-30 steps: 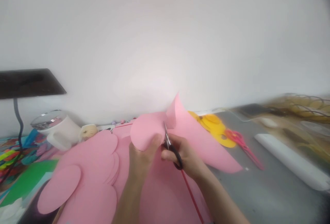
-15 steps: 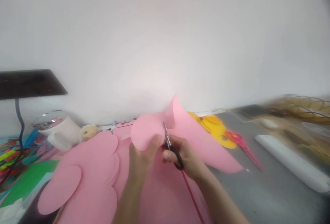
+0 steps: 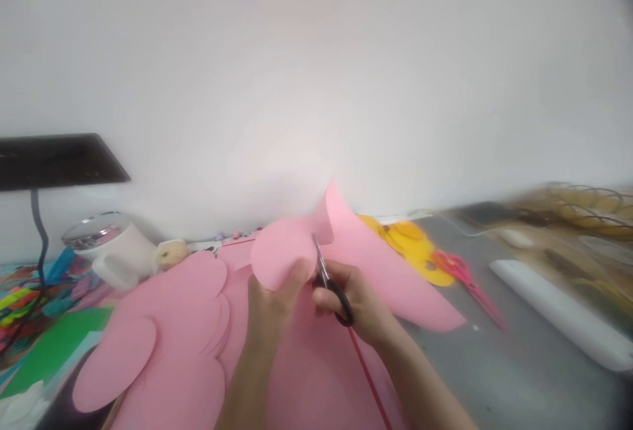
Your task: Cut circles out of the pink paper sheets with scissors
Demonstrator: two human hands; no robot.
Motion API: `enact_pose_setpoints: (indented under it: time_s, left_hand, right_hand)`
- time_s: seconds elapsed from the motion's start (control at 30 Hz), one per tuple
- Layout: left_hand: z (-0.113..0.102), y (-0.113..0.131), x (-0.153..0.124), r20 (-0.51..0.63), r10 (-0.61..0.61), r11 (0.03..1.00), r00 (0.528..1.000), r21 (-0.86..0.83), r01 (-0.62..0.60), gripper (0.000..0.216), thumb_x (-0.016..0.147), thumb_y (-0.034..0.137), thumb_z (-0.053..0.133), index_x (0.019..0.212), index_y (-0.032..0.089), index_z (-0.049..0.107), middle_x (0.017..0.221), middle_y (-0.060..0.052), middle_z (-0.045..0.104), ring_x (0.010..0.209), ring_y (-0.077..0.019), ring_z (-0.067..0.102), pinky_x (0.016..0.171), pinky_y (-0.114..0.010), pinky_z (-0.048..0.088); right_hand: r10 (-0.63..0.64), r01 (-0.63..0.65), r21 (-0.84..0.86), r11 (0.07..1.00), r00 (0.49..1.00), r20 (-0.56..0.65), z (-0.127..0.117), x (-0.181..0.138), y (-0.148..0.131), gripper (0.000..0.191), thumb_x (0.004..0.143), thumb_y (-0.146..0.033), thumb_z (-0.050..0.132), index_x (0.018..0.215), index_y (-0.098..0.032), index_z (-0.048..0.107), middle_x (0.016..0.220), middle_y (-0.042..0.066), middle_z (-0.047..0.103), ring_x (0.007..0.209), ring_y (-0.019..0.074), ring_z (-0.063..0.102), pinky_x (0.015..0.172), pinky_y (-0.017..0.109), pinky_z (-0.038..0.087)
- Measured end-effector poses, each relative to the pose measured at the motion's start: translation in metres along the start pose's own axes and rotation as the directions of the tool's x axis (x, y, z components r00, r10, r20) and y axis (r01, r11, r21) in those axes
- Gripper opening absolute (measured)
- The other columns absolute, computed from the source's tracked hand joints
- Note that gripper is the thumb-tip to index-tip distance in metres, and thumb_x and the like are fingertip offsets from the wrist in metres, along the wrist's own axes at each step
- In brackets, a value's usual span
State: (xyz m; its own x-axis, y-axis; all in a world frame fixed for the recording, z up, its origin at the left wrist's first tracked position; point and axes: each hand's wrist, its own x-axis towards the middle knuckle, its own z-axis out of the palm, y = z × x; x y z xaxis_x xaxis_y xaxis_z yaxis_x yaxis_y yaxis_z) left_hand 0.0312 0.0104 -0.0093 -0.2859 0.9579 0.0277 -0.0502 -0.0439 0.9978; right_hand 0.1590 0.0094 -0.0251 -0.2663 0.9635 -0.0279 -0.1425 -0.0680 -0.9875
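My left hand (image 3: 277, 298) pinches a round-edged piece of pink paper (image 3: 279, 248), thumb on top and fingers hidden beneath. In my right hand (image 3: 351, 298) is a pair of black-handled scissors (image 3: 324, 272), its blades at the right edge of the rounded piece. A large pink sheet (image 3: 376, 265) extends to the right from the blades, one corner standing up in a point. Under and left of my hands lie several cut pink paper shapes, among them a loose oval (image 3: 116, 364) and a scalloped stack (image 3: 182, 311).
Yellow paper cut-outs (image 3: 410, 245) and pink scissors (image 3: 469, 285) lie at the right on a grey mat (image 3: 475, 377). A white roll (image 3: 558, 314) lies farther right. A white mug (image 3: 123, 258) with a shiny lid and a dark panel (image 3: 59, 161) on a stem stand left.
The raised tip of the pink sheet has shifted slightly left. Both hands and the scissors are almost where they were.
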Motion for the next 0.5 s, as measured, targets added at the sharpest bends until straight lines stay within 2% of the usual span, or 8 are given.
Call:
enact_pose_setpoints:
  time_s: [0.13,0.27,0.5]
  left_hand:
    - [-0.0002,-0.0009,0.0009,-0.010,0.011,1.000,1.000,-0.007,-0.011,0.023,0.063,0.037,0.073,0.070,0.016,0.068,0.064,-0.003,0.067,0.064,-0.0187,0.062,0.055,-0.027,0.048]
    - [-0.0025,-0.0054,0.0050,0.000,-0.026,0.999,1.000,0.036,0.026,0.025,0.063,0.039,0.072,0.061,0.015,0.065,0.058,-0.004,0.065,0.060,-0.0182,0.061,0.052,-0.026,0.048]
    - [-0.0019,-0.0010,0.0020,-0.009,0.021,1.000,1.000,0.012,-0.021,0.034,0.064,0.038,0.073,0.089,0.014,0.070,0.082,-0.006,0.073,0.081,-0.0228,0.067,0.065,-0.030,0.053]
  right_hand:
    - [0.002,-0.002,0.002,1.000,1.000,-0.004,0.0015,0.0000,-0.0007,0.015,0.066,-0.021,0.071,0.074,-0.017,0.059,0.058,-0.005,0.053,0.051,0.0095,0.051,0.049,0.022,0.042]
    - [-0.004,0.004,-0.006,1.000,1.000,0.003,0.0026,0.0003,0.0001,0.020,0.067,-0.029,0.073,0.075,-0.017,0.059,0.056,-0.006,0.051,0.050,0.0095,0.049,0.048,0.022,0.042]
    - [-0.032,0.032,-0.031,0.999,0.999,0.021,0.0021,-0.0002,0.0002,0.036,0.064,-0.044,0.078,0.074,-0.018,0.056,0.062,-0.004,0.049,0.055,0.0101,0.045,0.052,0.024,0.038]
